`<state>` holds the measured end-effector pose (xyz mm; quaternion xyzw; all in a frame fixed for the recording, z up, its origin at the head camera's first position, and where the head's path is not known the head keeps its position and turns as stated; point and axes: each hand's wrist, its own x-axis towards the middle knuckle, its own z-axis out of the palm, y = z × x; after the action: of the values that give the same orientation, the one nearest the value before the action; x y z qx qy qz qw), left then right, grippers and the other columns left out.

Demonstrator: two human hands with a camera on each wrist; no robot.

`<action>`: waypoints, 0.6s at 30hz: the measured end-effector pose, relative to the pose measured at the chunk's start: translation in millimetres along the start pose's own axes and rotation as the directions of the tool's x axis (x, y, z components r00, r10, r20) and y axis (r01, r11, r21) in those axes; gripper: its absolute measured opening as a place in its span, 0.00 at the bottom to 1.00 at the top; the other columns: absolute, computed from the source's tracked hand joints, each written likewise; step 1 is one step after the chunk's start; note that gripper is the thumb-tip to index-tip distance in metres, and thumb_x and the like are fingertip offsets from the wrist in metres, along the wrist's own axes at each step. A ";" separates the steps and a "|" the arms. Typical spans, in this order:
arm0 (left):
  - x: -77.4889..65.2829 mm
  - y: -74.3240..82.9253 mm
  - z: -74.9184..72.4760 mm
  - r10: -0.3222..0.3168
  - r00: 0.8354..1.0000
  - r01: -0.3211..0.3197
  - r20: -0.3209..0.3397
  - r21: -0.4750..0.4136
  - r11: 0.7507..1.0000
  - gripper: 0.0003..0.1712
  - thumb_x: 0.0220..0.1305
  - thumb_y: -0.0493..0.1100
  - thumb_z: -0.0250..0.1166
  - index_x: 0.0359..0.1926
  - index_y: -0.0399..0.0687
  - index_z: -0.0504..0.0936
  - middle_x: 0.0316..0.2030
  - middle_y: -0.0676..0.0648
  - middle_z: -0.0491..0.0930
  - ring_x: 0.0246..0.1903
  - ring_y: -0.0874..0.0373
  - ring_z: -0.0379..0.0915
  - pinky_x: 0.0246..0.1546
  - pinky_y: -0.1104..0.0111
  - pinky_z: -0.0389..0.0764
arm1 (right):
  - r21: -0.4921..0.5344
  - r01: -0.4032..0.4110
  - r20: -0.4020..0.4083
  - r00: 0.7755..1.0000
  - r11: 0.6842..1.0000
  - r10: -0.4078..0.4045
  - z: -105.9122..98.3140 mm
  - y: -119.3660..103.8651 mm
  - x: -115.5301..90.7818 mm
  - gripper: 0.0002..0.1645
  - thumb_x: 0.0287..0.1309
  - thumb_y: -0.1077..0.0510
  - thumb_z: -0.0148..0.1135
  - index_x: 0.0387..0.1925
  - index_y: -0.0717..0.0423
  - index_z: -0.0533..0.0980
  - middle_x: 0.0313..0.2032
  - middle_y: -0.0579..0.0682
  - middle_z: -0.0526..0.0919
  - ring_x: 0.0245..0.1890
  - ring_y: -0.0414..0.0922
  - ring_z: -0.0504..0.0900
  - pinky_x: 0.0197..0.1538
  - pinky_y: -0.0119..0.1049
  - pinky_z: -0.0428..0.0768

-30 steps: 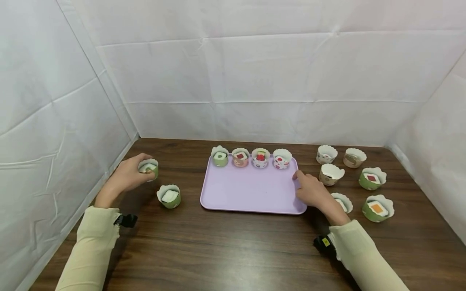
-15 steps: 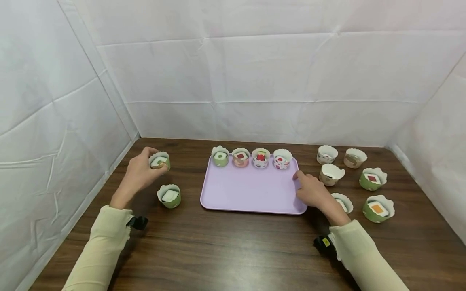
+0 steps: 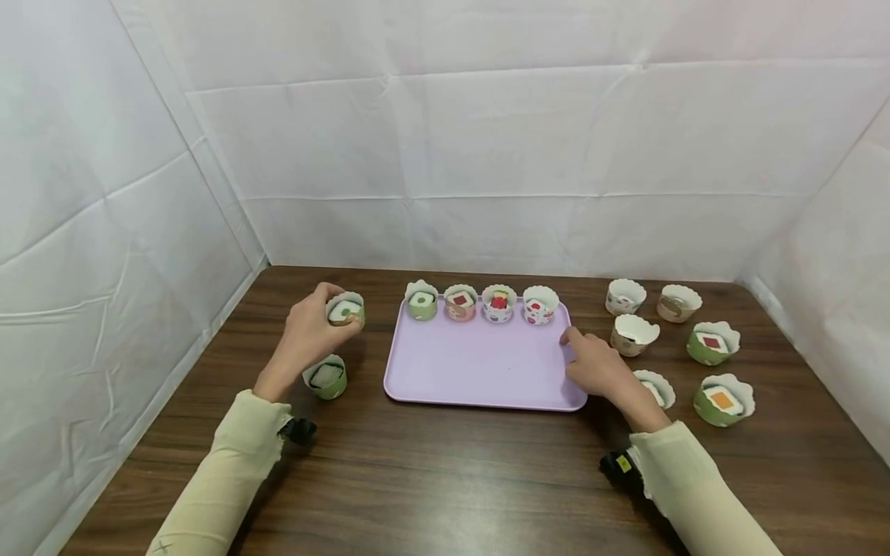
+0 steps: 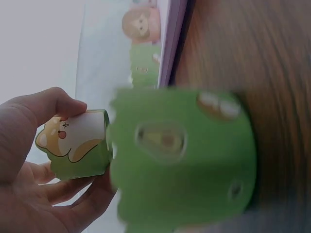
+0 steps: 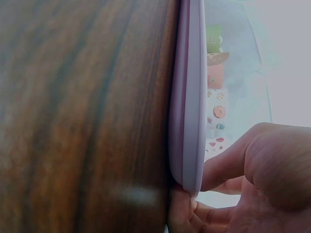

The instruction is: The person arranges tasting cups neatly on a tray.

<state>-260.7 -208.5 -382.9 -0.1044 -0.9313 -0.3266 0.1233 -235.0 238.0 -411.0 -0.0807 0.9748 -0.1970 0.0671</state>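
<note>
My left hand (image 3: 306, 332) holds a green paper cupcake cup (image 4: 82, 141) printed with an orange-and-white animal, thumb on one side and fingers round the other. Inside the cup sits a white piece with a green ring on top. It hangs left of the lilac tray (image 3: 480, 371). Below my left wrist stands a second green cup (image 3: 337, 388) with a white piece in it, partly hidden by the hand; it looms large in the left wrist view. My right hand (image 3: 594, 364) grips the tray's right edge, thumb at the rim and fingers curled against the outer side.
Along the tray's back edge stands a row of several filled cups, from a green cup (image 3: 421, 306) to a white patterned cup (image 3: 538, 313). More cups, such as a green cup with an orange-topped piece (image 3: 719, 413), stand right of my right hand. White cloth (image 3: 487, 154) encloses the table.
My left hand has carried the green cup rightward from the table's left side towards the tray, passing behind the second green cup. The right hand and tray have stayed in place.
</note>
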 end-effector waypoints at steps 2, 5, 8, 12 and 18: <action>0.9 4.1 5.4 0.010 1.000 -0.010 0.010 -0.003 1.000 0.30 0.61 0.46 0.69 0.61 0.38 0.74 0.45 0.36 0.83 0.35 0.47 0.76 0.30 0.66 0.74 | 0.001 0.000 0.003 1.000 1.000 0.000 -0.3 0.8 -0.4 0.27 0.56 0.67 0.55 0.60 0.67 0.71 0.50 0.70 0.79 0.40 0.56 0.76 0.38 0.46 0.79; 2.7 10.7 13.0 0.021 0.999 -0.021 0.028 -0.014 1.000 0.30 0.61 0.46 0.70 0.61 0.39 0.75 0.47 0.37 0.83 0.37 0.47 0.77 0.33 0.64 0.75 | 0.000 -0.002 0.000 1.000 1.000 0.001 0.0 1.2 -0.1 0.27 0.56 0.67 0.55 0.60 0.67 0.71 0.49 0.70 0.79 0.40 0.56 0.76 0.38 0.46 0.79; 5.4 17.2 20.7 0.028 0.998 -0.027 0.048 -0.022 0.999 0.30 0.61 0.46 0.70 0.61 0.40 0.75 0.47 0.38 0.83 0.39 0.46 0.77 0.36 0.61 0.77 | 0.001 -0.004 0.000 1.000 1.000 0.004 -0.3 0.8 -0.3 0.27 0.56 0.66 0.55 0.60 0.67 0.71 0.50 0.70 0.79 0.39 0.56 0.77 0.37 0.46 0.79; 8.6 25.9 30.7 0.034 0.997 -0.032 0.075 -0.027 0.999 0.30 0.60 0.46 0.70 0.61 0.40 0.75 0.49 0.38 0.84 0.41 0.46 0.78 0.40 0.57 0.80 | 0.002 -0.006 0.001 1.000 1.000 0.006 0.5 -0.2 -0.6 0.27 0.57 0.67 0.55 0.60 0.67 0.71 0.50 0.70 0.79 0.40 0.56 0.77 0.38 0.46 0.79; 15.6 37.9 49.2 0.035 0.992 -0.031 0.124 -0.035 0.999 0.30 0.60 0.46 0.71 0.61 0.41 0.75 0.52 0.38 0.83 0.44 0.46 0.78 0.45 0.55 0.80 | 0.002 0.001 -0.002 1.000 1.000 -0.001 1.3 -0.6 -0.8 0.27 0.57 0.67 0.55 0.60 0.67 0.71 0.49 0.69 0.79 0.40 0.56 0.76 0.38 0.46 0.79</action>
<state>-273.1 -146.5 -393.3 -0.1422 -0.9298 -0.3326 0.0686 -234.0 237.2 -411.9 -0.0810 0.9746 -0.1979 0.0663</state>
